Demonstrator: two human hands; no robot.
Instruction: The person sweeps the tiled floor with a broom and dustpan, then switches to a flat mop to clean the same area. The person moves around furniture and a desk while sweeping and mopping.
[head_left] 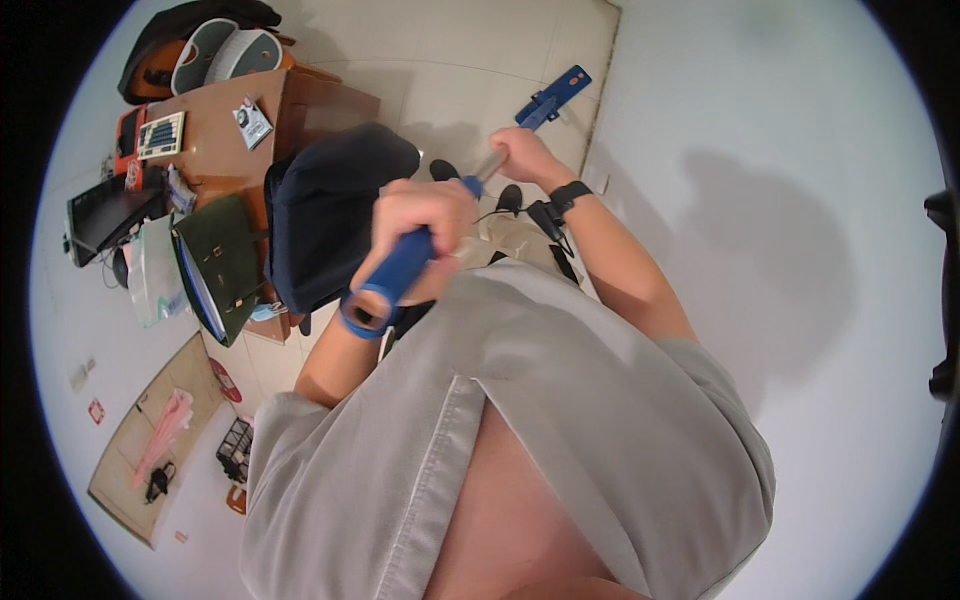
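Observation:
A flat mop runs slantwise in front of me, with its blue handle (398, 268) close to my chest and its silver pole leading away. Around the handle's upper part my left hand (425, 220) is closed, slightly blurred. Farther down, the fingers of my right hand (525, 158) wrap round the pole; a black watch (570, 195) is on that wrist. The flat blue mop head (556, 97) rests on the floor near the wall's foot.
A dark-covered chair (340, 215) stands at my left, beside a brown desk (225, 130) bearing a monitor (115, 212), a green bag (218, 265) and small items. The white wall (800, 250) rises at my right. Pale tiles (450, 60) cover the floor.

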